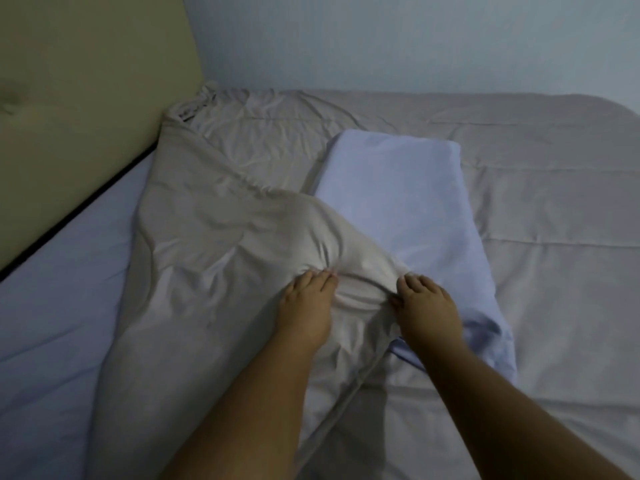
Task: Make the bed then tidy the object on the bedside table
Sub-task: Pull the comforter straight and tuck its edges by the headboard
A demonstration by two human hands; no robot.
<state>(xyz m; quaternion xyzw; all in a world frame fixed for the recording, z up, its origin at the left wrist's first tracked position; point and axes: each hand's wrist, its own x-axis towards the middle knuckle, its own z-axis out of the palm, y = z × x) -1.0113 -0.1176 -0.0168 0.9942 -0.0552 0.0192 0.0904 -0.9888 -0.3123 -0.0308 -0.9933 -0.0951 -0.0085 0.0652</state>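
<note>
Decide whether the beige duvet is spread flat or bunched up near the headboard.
Bunched. The beige duvet is rumpled; both the left hand and right hand grip its folds.

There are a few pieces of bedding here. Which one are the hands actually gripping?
The beige duvet, bunched between the left hand and right hand. The light blue pillow lies partly under it, and the light blue sheet lies flat, untouched.

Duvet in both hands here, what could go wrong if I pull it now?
1. The duvet overlaps the pillow, so a pull may drag the pillow askew.
2. Both hands, left and right, grip one bunched spot, so it may spread unevenly and stay creased.
3. The sheet by the headboard could stay uncovered.
</note>
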